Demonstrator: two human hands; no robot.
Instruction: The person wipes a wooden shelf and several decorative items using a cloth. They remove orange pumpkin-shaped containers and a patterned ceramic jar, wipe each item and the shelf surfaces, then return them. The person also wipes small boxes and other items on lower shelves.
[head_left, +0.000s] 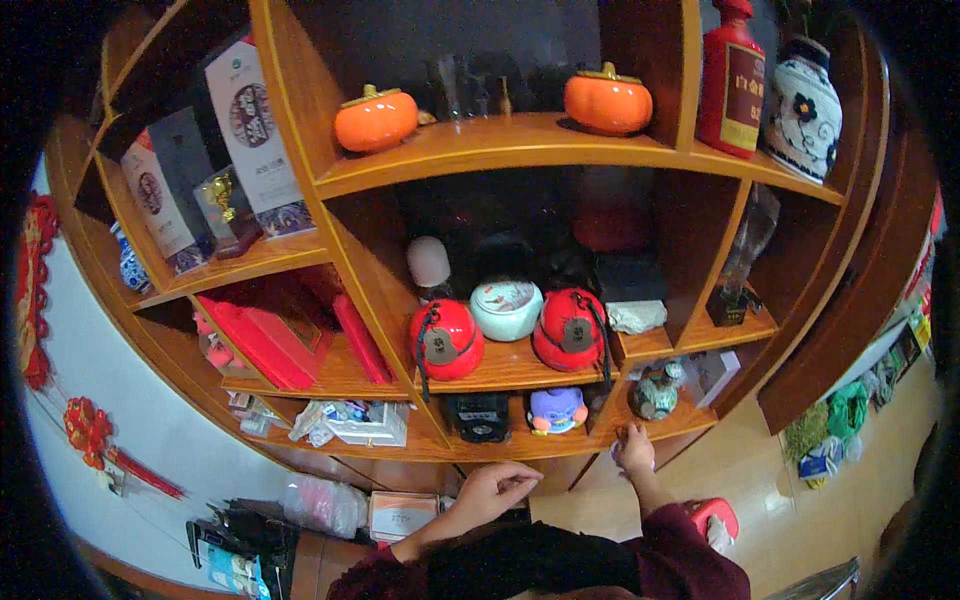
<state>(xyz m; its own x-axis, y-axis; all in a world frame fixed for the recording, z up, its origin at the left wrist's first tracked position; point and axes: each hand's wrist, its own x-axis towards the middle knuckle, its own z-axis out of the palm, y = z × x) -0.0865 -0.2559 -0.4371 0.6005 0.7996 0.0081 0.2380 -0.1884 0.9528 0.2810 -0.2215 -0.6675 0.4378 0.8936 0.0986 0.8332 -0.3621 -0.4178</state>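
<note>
My left hand is in front of the lower edge of a wooden display shelf, fingers loosely bent and no object visible in it. My right hand is at the shelf's bottom edge on the right, with a small pale purple thing against its palm side; how it is held is hard to tell. Just above that hand stands a patterned ceramic vase. A purple cartoon figure and a black boxy device sit on the bottom shelf between the hands.
Two red round jars flank a pale lidded porcelain jar one shelf up. Orange pumpkin-shaped jars stand higher. A white box of small items is at lower left. A red stool stands on the floor at right.
</note>
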